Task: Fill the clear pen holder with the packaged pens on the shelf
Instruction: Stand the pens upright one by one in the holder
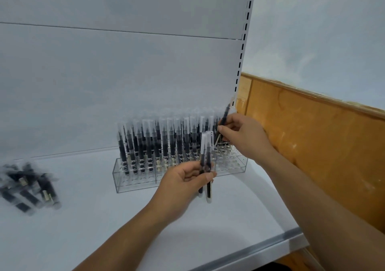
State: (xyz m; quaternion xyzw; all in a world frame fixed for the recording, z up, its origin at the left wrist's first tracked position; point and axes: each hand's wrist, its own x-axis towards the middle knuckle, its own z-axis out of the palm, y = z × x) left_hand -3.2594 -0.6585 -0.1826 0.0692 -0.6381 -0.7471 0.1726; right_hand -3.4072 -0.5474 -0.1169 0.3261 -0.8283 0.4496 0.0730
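Pen holder (135, 182), near the shelf's (104, 218) rear edge: my right hand (243, 137) pinches one pen (224, 117) above vacant right-end holes (227, 152); my left hand (183, 185) grips two spares (205, 158), ready for feeding.

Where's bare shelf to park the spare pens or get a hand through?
Bare shelf between the pile and the holder, and along the front left of the left arm. Crowded: holder's right end, where the right hand holds a pen and the left hand holds two pens just in front.
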